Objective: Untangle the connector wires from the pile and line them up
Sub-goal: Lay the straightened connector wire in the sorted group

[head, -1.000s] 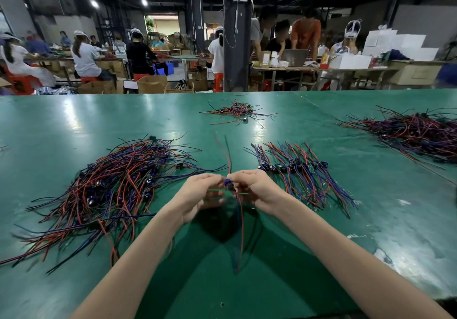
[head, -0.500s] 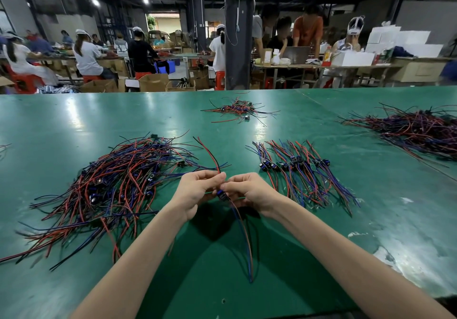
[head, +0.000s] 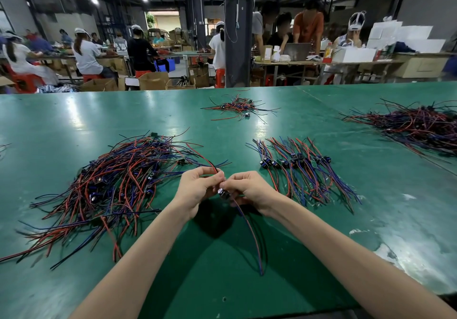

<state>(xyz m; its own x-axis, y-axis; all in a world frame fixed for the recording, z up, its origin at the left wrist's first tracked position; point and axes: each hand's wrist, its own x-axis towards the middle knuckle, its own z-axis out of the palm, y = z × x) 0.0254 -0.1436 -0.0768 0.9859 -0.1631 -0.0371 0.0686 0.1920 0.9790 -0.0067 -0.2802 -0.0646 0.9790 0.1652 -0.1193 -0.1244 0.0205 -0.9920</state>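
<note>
Far left on the green table (head: 74, 120) sits the tangled pile (head: 118, 185) of red and blue leads. My guess is it's dumped within easy reach so singles can be teased off its near edge. Just right of it, the left hand (head: 197, 187) has its fingers curled, pinching the upper end of a red lead. Between the two hands is one connector wire (head: 223, 193), dark plug in the middle and tails trailing toward the camera, probably held clear of the pile so it can't re-snag. The right hand (head: 249, 190) pinches right by the plug, likely to straighten it out. Next over is the sorted row (head: 304, 170), plugs level and leads all fanned the same way, so that's presumably this one's spot. Far right, well apart, a bigger heap (head: 420, 125) waits.
</note>
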